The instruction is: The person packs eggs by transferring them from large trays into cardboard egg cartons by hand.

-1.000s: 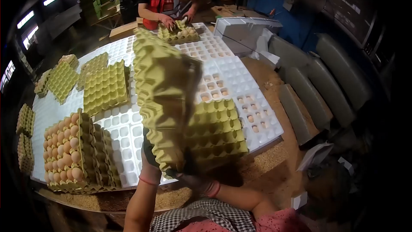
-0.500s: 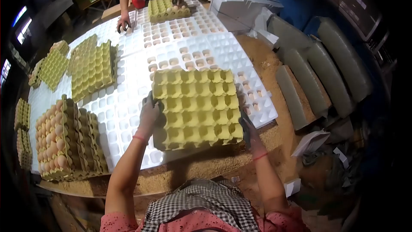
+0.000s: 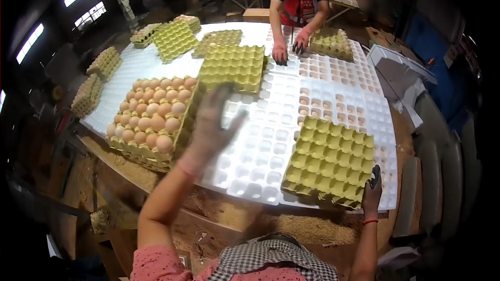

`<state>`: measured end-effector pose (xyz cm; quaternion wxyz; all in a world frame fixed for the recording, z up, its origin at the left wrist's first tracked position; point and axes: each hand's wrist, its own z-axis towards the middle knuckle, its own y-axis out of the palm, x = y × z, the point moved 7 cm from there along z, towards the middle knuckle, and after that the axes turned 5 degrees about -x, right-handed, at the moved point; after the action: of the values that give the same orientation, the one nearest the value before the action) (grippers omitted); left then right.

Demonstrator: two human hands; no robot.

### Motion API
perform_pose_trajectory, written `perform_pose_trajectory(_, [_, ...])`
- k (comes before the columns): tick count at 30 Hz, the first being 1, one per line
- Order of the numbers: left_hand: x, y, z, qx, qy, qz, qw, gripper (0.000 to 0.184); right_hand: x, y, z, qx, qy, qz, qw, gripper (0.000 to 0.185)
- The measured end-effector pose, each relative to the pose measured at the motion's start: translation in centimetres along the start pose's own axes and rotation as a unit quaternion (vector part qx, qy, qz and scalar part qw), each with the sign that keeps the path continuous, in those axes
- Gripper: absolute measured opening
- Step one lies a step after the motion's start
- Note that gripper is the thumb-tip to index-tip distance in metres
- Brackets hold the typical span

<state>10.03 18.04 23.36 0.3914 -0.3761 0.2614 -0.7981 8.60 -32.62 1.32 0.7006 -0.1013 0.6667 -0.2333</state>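
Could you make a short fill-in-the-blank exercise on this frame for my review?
1. The left hand, blurred with fingers spread, holds ____.
2. Full or empty, the egg tray at the right hand is ____.
3. The vest on the far side is mostly ____.

Missing words: nothing; empty; red.

We have one yellow-green egg tray [image 3: 329,161], open side up, set slightly askew, well to the right of the tray stack [image 3: 140,154], whose top layer carries rows of brownish eggs [image 3: 158,123].
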Motion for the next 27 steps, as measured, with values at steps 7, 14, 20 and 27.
perform_pose_trajectory(7, [-26.8,-25.3,-6.4,0.183,-0.294,0.236,0.908,0.063,-17.3,9.3,1.4,0.036,-0.234,-0.202,0.950,0.058])
perform_pose_trajectory(14, [-31.9,-21.5,-13.4,-0.042,-0.630,-0.289,0.720,0.055,-34.6,42.6,-6.3,-0.541,-0.103,0.300,0.779,0.051])
perform_pose_trajectory(20, [-25.4,-23.0,-7.9,-0.024,-0.432,-0.456,0.778,0.020,-35.4,46.2,-7.4,-0.281,-0.416,0.174,0.847,0.061])
perform_pose_trajectory(27, [-18.4,-19.6,-7.5,-0.144,-0.300,-0.249,0.910,0.045,-31.7,26.6,-3.2,-0.338,-0.086,0.524,0.777,0.072])
